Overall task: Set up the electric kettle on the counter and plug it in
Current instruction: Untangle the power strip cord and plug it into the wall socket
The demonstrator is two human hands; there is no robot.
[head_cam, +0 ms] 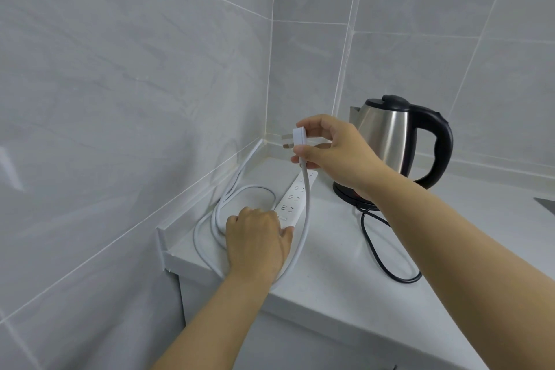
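A steel electric kettle (pixel 390 135) with a black lid and handle stands on its black base (pixel 345 194) near the corner of the white counter (pixel 345 285). Its black cord (pixel 387 261) loops toward the counter's front edge. A white power strip (pixel 295 197) lies left of the base. My right hand (pixel 336 150) pinches the strip's white plug (pixel 297 140) in the air, prongs pointing left. The white cable (pixel 216 219) lies coiled beside the strip. My left hand (pixel 255 237) holds the strip's near end against the counter.
Grey tiled walls (pixel 135 84) meet in a corner behind the kettle. The counter ends at a raised lip (pixel 163 237) on the left, with a drop beyond it. A dark edge, perhaps a sink or hob (pixel 548 204), shows at far right.
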